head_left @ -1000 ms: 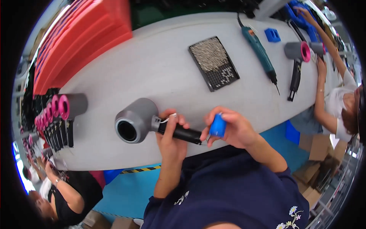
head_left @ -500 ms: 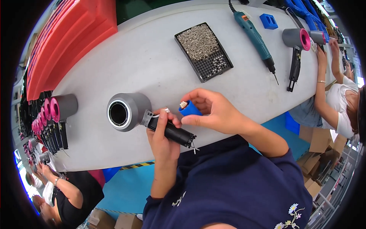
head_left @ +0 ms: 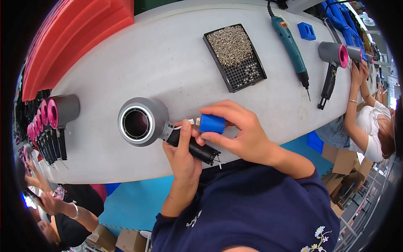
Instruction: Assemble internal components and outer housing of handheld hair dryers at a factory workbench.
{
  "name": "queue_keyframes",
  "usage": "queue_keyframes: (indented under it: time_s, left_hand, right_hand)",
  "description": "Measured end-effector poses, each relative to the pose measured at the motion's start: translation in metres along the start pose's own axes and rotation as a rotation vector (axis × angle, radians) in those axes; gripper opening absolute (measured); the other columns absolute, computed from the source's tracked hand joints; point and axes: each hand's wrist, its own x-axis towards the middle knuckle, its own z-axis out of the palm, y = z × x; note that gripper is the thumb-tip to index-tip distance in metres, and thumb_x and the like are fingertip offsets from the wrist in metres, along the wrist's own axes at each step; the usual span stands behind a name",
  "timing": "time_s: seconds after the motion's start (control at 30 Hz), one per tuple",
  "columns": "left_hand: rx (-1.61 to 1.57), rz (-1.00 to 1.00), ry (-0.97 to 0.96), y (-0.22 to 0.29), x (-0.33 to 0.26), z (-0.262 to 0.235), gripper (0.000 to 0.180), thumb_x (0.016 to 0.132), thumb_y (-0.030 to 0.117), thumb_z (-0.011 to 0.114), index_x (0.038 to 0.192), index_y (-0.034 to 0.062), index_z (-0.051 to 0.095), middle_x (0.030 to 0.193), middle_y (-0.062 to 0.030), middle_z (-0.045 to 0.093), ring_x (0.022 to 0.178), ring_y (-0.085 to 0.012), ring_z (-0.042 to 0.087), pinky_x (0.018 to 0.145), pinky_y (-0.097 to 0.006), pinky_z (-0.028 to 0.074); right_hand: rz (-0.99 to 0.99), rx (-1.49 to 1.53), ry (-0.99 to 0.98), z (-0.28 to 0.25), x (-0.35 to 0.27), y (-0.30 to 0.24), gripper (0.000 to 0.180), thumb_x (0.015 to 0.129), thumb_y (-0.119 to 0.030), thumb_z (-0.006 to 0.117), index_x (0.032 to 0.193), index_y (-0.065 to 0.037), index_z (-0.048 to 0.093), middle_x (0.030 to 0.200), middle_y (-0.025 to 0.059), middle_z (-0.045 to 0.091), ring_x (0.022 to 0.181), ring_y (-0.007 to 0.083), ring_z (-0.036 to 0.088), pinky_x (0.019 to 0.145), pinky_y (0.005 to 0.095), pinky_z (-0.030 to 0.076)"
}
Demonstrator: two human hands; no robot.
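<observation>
A grey hair dryer (head_left: pixel 158 121) with a round head and an uncovered black handle lies tilted in front of me. My left hand (head_left: pixel 184 149) wraps round its handle, and the thumb and fingertips hold a small white connector (head_left: pixel 191 122) on a wire. Between thumb and fingers of my right hand (head_left: pixel 245 134) is a blue cylindrical piece (head_left: pixel 212 124). A pale connector-like tip (head_left: pixel 198 121) sticks out of its left end, close beside the white connector; whether they touch I cannot tell. Thin wires (head_left: pixel 218 159) hang from the handle's lower end.
A black tray (head_left: pixel 235 56) of small metal screws stands beyond my hands. Right of it lie a teal electric screwdriver (head_left: pixel 290 46), a blue block (head_left: pixel 306 31) and another hair dryer (head_left: pixel 333 56). More dryers (head_left: pixel 63 111) line the left, near red foam (head_left: pixel 71 46). Co-workers sit on both sides.
My right hand has turned the blue piece so that its end points left, and brought it up to the white connector. The left hand keeps its hold. The view has shifted slightly.
</observation>
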Motion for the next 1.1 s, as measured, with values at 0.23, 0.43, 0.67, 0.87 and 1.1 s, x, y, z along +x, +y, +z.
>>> queue_keyframes:
  time_s: [0.23,0.43,0.67,0.87,1.1]
  left_hand:
    - [-0.007,0.001,0.030,0.000,-0.001,0.002,0.015,0.092,0.015,0.063,0.094,0.0036,0.054,0.070,-0.0059,0.055,0.058,-0.0141,0.052,0.053,-0.028,0.043]
    - [0.033,0.057,0.050,-0.005,-0.002,0.004,0.016,0.090,0.014,0.065,0.095,0.0033,0.053,0.069,-0.0066,0.055,0.057,-0.0147,0.052,0.053,-0.029,0.043]
    - [0.154,0.220,0.033,-0.013,-0.003,0.007,0.011,0.091,0.011,0.063,0.092,0.0035,0.054,0.072,-0.0048,0.056,0.061,-0.0111,0.051,0.055,-0.024,0.041]
    - [0.123,0.185,0.009,-0.013,-0.003,0.007,0.012,0.092,0.012,0.062,0.092,0.0032,0.054,0.071,-0.0046,0.055,0.061,-0.0112,0.052,0.055,-0.024,0.041]
    - [0.129,0.178,0.010,-0.012,-0.003,0.005,0.015,0.090,0.009,0.064,0.093,0.0021,0.051,0.065,-0.0068,0.054,0.057,-0.0149,0.052,0.055,-0.028,0.043]
  right_hand:
    - [0.378,0.573,0.075,0.000,0.002,-0.001,0.036,0.097,-0.022,0.055,0.124,0.001,0.053,0.095,0.0046,0.063,0.068,0.0077,0.056,0.059,0.0221,0.048]
    - [0.589,0.646,-0.133,-0.008,0.005,0.002,0.039,0.100,-0.032,0.047,0.117,0.001,0.055,0.081,0.0024,0.056,0.057,0.0055,0.040,0.052,0.0211,0.036]
    - [0.502,0.697,-0.254,-0.009,0.000,-0.008,0.035,0.102,-0.030,0.039,0.105,-0.001,0.058,0.086,-0.0007,0.054,0.064,0.0041,0.037,0.052,0.0202,0.034]
    - [0.355,0.623,-0.195,-0.001,-0.011,-0.005,0.039,0.101,-0.030,0.042,0.124,-0.001,0.052,0.087,0.0004,0.053,0.066,0.0050,0.038,0.056,0.0195,0.033]
    - [0.410,0.573,-0.231,-0.011,-0.009,0.003,0.043,0.100,-0.028,0.044,0.134,-0.001,0.044,0.084,0.0005,0.052,0.068,0.0055,0.041,0.059,0.0201,0.036]
